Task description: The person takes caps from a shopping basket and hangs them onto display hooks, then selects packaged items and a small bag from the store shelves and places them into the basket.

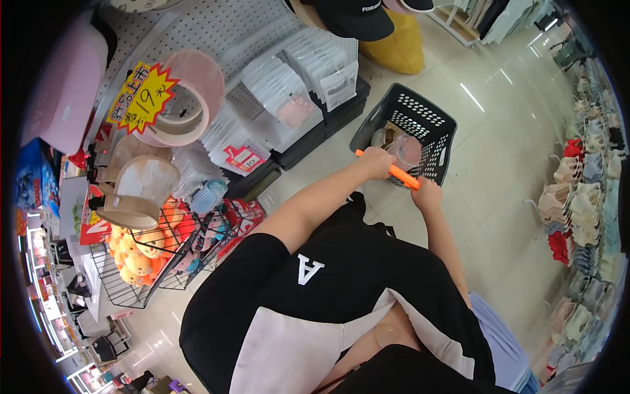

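Note:
My left hand (pixel 377 163) is closed around the orange handle (pixel 404 177) of a black plastic shopping basket (pixel 430 118). On the same handle, closer to its right end, my right hand (pixel 426 194) is closed too. The basket is tilted in front of me, with perforated walls. Inside it lie a clear, pinkish round item (pixel 408 152) and something brownish beside it, partly hidden by my left hand. I cannot make out exactly what they are.
Left, a pegboard rack holds visors (pixel 190 98), a yellow price sign (pixel 143 98) and white packets (pixel 279 92). A wire basket of plush toys (pixel 141 253) stands below. Black caps (pixel 357 16) hang ahead, near a yellow bag (pixel 394 49). Hanging garments (pixel 581 197) line the right.

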Demonstrator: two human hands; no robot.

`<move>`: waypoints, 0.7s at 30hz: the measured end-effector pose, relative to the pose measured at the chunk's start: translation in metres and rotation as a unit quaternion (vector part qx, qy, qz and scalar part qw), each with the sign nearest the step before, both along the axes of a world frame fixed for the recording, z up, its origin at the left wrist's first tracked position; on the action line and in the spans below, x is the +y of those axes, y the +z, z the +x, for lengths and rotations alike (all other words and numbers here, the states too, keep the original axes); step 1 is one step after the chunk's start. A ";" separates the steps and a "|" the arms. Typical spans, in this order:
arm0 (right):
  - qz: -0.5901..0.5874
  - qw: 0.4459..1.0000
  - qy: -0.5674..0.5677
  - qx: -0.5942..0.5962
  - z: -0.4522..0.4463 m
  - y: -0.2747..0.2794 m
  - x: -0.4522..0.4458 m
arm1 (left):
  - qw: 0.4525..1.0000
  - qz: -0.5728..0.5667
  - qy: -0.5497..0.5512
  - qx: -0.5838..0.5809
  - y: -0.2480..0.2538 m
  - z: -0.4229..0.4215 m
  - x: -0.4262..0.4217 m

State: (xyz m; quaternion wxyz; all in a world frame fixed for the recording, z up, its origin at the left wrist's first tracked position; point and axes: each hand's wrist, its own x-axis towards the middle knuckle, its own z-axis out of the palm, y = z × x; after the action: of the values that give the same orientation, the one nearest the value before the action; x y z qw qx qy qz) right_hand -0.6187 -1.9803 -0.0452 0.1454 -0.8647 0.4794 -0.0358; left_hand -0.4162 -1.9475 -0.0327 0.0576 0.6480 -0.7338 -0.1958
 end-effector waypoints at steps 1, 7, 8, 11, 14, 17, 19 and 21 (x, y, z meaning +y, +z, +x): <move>0.004 1.000 0.003 0.006 0.000 0.000 -0.005 | 1.000 0.000 0.001 0.001 -0.004 0.000 -0.006; 0.008 0.999 -0.016 -0.033 -0.030 -0.008 -0.033 | 0.995 0.025 -0.037 0.090 -0.015 -0.018 -0.027; -0.005 0.999 -0.017 -0.031 -0.041 -0.008 -0.039 | 0.987 0.022 -0.051 0.153 -0.022 -0.025 -0.030; -0.026 0.999 0.000 -0.024 -0.081 -0.005 -0.064 | 0.966 0.035 -0.094 0.237 -0.036 -0.045 -0.035; -0.099 0.994 -0.016 0.051 -0.126 -0.008 -0.087 | 0.963 0.058 -0.152 0.217 -0.033 -0.047 -0.034; -0.137 0.985 -0.048 0.088 -0.163 -0.005 -0.108 | 0.955 0.201 -0.149 0.162 -0.050 -0.023 -0.038; -0.148 0.980 -0.079 0.102 -0.184 -0.010 -0.123 | 0.949 0.266 -0.140 0.096 -0.083 0.003 -0.036; -0.054 0.977 -0.184 0.090 -0.209 -0.020 -0.141 | 0.934 0.344 -0.096 0.027 -0.078 0.030 -0.041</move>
State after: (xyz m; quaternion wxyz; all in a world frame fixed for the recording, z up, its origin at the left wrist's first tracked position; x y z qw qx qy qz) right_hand -0.8280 -2.1209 -0.0648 0.0460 -0.7677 0.6391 -0.0095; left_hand -0.3866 -1.9882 -0.1108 -0.1680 0.5495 -0.6784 -0.4577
